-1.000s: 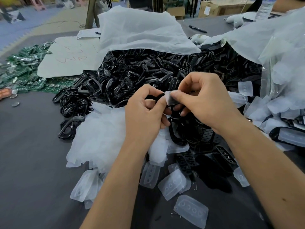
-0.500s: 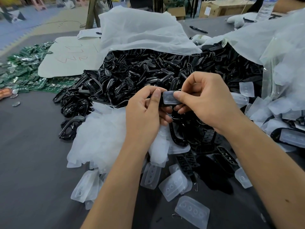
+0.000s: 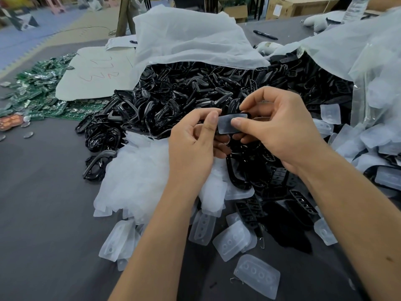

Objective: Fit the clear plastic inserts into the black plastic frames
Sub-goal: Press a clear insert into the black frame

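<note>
Insert (image 3: 230, 124), clear and oblong, held just in front of the black frame pile (image 3: 195, 98), long axis running left to right between the hands. Left hand (image 3: 193, 146) pinches its left end; right hand (image 3: 280, 129) pinches its right end, with a frame (image 3: 244, 115) behind it.

green circuit boards (image 3: 39, 92) far left | black marker (image 3: 265, 34) far back
</note>
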Motion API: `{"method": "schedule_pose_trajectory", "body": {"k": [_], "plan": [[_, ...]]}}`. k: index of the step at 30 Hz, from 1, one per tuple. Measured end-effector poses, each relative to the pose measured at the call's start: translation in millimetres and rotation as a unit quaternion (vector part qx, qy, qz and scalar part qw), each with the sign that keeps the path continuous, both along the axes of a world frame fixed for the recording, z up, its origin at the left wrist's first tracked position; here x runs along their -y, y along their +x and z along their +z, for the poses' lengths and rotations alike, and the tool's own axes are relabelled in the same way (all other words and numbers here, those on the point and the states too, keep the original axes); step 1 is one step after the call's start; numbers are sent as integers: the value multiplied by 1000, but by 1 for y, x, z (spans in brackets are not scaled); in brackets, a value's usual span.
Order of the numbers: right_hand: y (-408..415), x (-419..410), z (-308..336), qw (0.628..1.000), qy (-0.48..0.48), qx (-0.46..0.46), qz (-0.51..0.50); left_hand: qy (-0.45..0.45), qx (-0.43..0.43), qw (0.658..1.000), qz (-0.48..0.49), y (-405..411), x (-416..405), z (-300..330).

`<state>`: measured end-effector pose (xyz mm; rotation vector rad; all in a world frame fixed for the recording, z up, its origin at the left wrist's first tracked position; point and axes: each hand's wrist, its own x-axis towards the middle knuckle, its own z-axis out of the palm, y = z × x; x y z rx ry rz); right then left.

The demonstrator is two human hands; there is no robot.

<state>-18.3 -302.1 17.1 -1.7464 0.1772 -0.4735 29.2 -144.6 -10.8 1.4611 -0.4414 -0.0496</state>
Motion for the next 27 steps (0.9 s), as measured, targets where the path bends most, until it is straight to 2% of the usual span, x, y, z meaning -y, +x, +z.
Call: {"method": "schedule_pose_trajectory", "body": {"k": [4,10,16,27], "plan": [[-2,-1,2,1000,7,-7,4,30,13,999,-4,0,0,-1],[-3,-3,3,993,102,-50,28,10,1,1000,-11,0,-2,1],[-1,-5,4,991,119,-53,20,1,-30,999,-13,-1,-1,3],[1,-9,3,994,93,-58,0,-3,-75,997,-29,-2,-4,5]]}}
